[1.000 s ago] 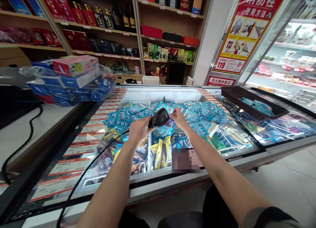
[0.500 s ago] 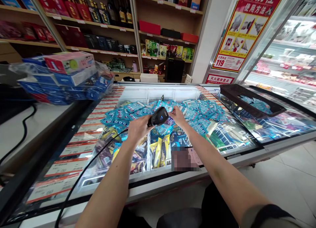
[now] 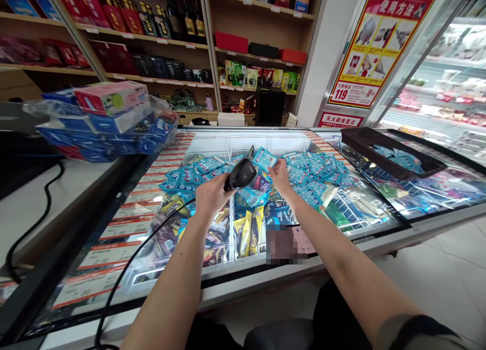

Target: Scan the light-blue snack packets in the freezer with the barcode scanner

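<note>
My left hand (image 3: 211,195) is wrapped round the handle of a black corded barcode scanner (image 3: 243,174), whose head points right and away from me. Its black cable (image 3: 142,254) trails down to the lower left. Between the fingertips of my right hand (image 3: 280,175) is a small blue packet (image 3: 265,158), raised just beyond the scanner head. Beneath both hands, many similar blue packets (image 3: 313,168) lie scattered over the glass top of a chest freezer (image 3: 261,278). Several yellow-wrapped ice creams (image 3: 250,231) show inside the freezer.
A dark brown basket (image 3: 357,137) holding blue packets stands on the freezer at the right. Plastic-wrapped blue boxes (image 3: 114,127) are stacked at the left. Price labels (image 3: 108,245) run along the freezer's left side. Stocked shelves (image 3: 182,44) line the back.
My right hand has shifted slightly right, and the blue packet now shows more fully, clear of the scanner head. The scanner has tilted a little in my left hand.
</note>
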A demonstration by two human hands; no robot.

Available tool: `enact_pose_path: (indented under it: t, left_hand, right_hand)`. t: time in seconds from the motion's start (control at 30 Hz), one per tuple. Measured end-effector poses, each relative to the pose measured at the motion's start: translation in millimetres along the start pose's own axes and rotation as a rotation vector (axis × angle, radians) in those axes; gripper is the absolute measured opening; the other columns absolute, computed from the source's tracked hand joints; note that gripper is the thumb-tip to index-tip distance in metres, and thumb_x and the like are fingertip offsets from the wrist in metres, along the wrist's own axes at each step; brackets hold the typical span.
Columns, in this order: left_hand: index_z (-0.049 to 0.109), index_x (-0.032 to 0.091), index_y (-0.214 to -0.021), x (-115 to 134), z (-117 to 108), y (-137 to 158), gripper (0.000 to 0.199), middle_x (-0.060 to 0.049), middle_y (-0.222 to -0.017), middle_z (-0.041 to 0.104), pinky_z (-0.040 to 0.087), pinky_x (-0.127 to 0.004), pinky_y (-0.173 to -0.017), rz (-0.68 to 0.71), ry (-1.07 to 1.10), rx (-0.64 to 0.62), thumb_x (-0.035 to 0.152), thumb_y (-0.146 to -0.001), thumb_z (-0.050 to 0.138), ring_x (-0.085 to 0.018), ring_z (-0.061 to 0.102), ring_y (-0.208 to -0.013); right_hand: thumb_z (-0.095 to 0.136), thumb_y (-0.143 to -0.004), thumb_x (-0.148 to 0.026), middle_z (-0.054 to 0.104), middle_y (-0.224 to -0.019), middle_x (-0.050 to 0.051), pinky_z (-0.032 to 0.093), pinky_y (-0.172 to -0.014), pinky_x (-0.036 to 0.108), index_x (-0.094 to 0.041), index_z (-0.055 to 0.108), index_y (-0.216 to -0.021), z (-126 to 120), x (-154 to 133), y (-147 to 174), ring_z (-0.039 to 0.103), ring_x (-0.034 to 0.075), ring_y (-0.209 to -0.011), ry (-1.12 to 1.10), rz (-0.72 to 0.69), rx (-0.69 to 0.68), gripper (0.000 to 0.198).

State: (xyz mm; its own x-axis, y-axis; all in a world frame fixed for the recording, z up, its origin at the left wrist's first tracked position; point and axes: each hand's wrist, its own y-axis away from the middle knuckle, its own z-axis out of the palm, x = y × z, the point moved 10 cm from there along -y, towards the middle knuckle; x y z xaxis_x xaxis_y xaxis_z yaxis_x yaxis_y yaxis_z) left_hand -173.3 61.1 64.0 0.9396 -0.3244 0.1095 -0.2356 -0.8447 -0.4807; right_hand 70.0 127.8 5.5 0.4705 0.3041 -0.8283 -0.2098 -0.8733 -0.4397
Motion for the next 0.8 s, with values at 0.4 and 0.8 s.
enact_pose_path:
  t: [0.4, 0.8]
  left_hand:
    - [0.058, 0.024, -0.109, -8, -8, -3, 0.041, -0.007, -0.098, 0.069, 0.035, -0.029, -0.059, -0.079, 0.017, 0.051, 0.052, -0.081, 0.049, -0.024, 0.063, -0.087]
    - [0.058, 0.025, -0.111, -14, -5, -6, 0.042, -0.007, -0.1, 0.069, 0.036, -0.029, -0.061, -0.096, 0.039, 0.051, 0.053, -0.081, 0.049, -0.025, 0.063, -0.087]
  right_hand:
    - [0.037, -0.082, -0.012, 0.054, -0.106, 0.015, 0.041, -0.084, 0.039, -0.016, 0.052, -0.103, -52, -19, -11, 0.054, 0.024, -0.093, 0.423, 0.046, 0.216, 0.027]
    - [0.054, -0.085, -0.045, 0.058, -0.109, 0.009, 0.027, -0.101, 0.047, -0.025, 0.065, -0.101, 7, -56, 9, 0.044, 0.028, -0.111, 0.536, -0.442, -0.258, 0.028]
